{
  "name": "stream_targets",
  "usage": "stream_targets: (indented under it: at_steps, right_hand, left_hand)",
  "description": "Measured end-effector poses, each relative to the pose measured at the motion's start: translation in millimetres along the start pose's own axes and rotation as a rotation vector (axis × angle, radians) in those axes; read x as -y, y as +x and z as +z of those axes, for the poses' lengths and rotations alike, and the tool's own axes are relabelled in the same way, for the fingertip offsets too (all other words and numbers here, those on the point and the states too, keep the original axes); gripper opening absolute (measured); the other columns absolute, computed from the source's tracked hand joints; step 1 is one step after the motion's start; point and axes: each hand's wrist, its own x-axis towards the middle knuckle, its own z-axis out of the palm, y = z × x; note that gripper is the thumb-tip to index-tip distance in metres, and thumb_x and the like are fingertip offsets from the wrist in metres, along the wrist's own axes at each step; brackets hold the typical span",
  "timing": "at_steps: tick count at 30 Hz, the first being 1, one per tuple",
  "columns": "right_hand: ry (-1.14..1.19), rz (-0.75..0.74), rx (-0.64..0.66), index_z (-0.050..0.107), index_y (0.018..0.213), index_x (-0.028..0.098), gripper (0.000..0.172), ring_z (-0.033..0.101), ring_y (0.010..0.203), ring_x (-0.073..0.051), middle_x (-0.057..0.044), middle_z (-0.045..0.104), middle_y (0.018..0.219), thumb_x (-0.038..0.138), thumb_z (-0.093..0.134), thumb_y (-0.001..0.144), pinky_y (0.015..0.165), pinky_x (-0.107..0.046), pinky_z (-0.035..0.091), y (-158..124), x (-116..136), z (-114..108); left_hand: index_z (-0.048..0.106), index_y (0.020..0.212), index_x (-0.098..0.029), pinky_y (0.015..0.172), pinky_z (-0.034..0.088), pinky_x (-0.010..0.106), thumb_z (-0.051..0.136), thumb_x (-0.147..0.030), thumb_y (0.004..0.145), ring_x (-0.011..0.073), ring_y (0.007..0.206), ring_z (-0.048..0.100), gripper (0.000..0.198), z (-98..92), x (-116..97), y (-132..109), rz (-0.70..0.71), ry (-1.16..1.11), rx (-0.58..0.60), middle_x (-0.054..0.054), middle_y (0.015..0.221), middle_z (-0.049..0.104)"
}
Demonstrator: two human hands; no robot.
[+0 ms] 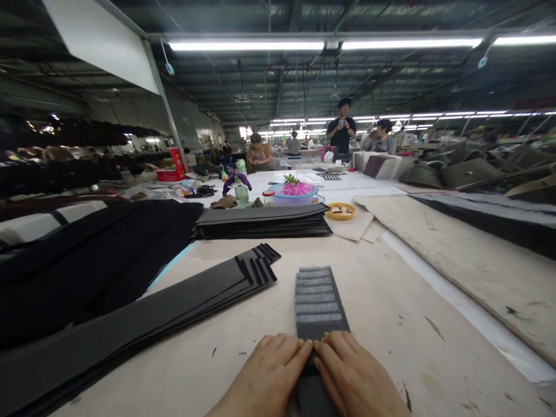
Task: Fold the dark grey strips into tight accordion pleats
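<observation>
A staggered stack of several dark grey strips [318,301] lies lengthwise on the table in front of me, each strip stepped back from the one below. My left hand [271,373] and my right hand [354,376] rest side by side on the near end of this stack. Their fingertips meet at the middle and press down on the strips. The fingers lie flat and close together, not wrapped round anything.
A fan of long black strips [182,301] lies to the left, black fabric [87,255] beyond it. A flat stack of black sheets [263,221] sits further back, with a yellow dish [341,211] and a blue bowl [293,196]. Several people stand or sit at the far end.
</observation>
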Motion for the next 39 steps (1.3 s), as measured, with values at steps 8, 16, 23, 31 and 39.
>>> stream_targets:
  at_steps: [8,16,23,31,39]
  right_hand:
    - [0.132,0.064,-0.021,0.057,0.103,0.013,0.025,0.057,0.081,-0.02,-0.007,0.06,0.087,0.012,0.044,0.081,0.072,-0.032,0.052,-6.1,0.0,-9.7]
    - [0.182,0.197,0.057,0.057,0.106,0.013,0.025,0.055,0.089,-0.022,-0.009,0.059,0.092,0.015,0.049,0.082,0.079,-0.039,0.05,-9.1,8.3,-12.5]
    - [0.209,0.216,0.066,0.057,0.105,0.013,0.024,0.054,0.089,-0.023,-0.009,0.059,0.091,0.014,0.049,0.082,0.079,-0.04,0.049,-8.3,9.5,-15.6]
    - [0.243,0.244,0.088,0.058,0.09,0.015,0.012,0.052,0.089,-0.022,-0.007,0.057,0.089,0.014,0.05,0.082,0.079,-0.038,0.048,-7.9,10.6,-19.0]
    - [0.271,0.263,0.084,0.058,0.091,0.016,0.013,0.052,0.089,-0.021,-0.006,0.056,0.09,0.013,0.05,0.082,0.08,-0.037,0.048,-7.2,10.9,-21.6]
  left_hand:
    - [0.036,0.13,-0.017,0.097,0.035,0.037,0.039,-0.005,0.076,0.0227,0.113,0.043,0.055,-6.9,-5.5,-8.2,-0.061,-0.149,-0.01,0.009,0.129,0.045]
    - [0.059,0.105,-0.019,0.089,0.04,0.027,0.042,-0.016,0.083,0.0165,0.098,0.052,0.027,-49.8,16.6,13.6,0.009,-0.295,-0.095,0.004,0.103,0.059]
    - [0.058,0.103,-0.016,0.086,0.04,0.031,0.04,-0.016,0.085,0.0182,0.093,0.051,0.025,-29.9,18.0,39.3,-0.05,-0.056,-0.207,0.006,0.096,0.056]
    - [0.059,0.083,-0.016,0.079,0.041,0.029,0.046,-0.017,0.082,0.0178,0.086,0.052,0.013,-27.4,12.0,47.4,-0.087,-0.074,-0.254,0.004,0.087,0.056]
    - [0.056,0.079,-0.017,0.06,0.037,0.024,0.041,-0.028,0.082,0.0155,0.07,0.055,0.019,-44.3,14.7,71.7,-0.257,-0.228,-0.093,0.001,0.074,0.06]
